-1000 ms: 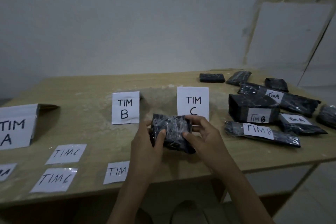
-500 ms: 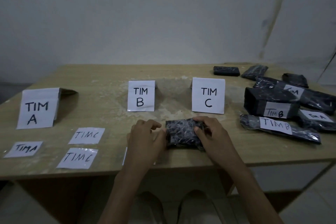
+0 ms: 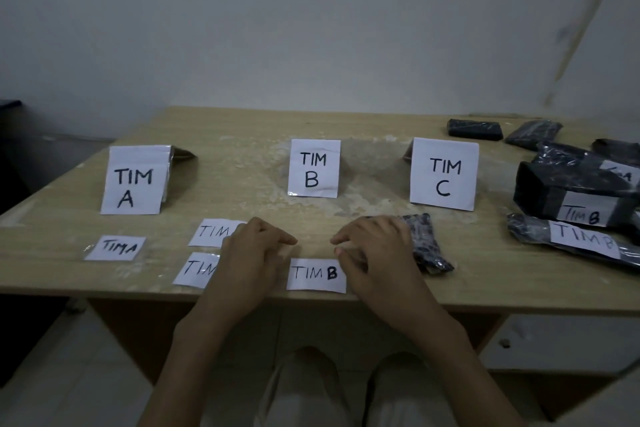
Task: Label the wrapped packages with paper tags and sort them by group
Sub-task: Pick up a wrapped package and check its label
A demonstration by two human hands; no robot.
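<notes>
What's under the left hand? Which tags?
The left hand covers part of the upper tag and the lower tag. Each shows TIM; the group letter is hidden.

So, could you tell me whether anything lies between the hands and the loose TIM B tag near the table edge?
Nothing visible does. The TIM B tag lies flat on the table between the left hand and the right hand, both close beside it. The wrapped package lies further right, out of the way.
</notes>
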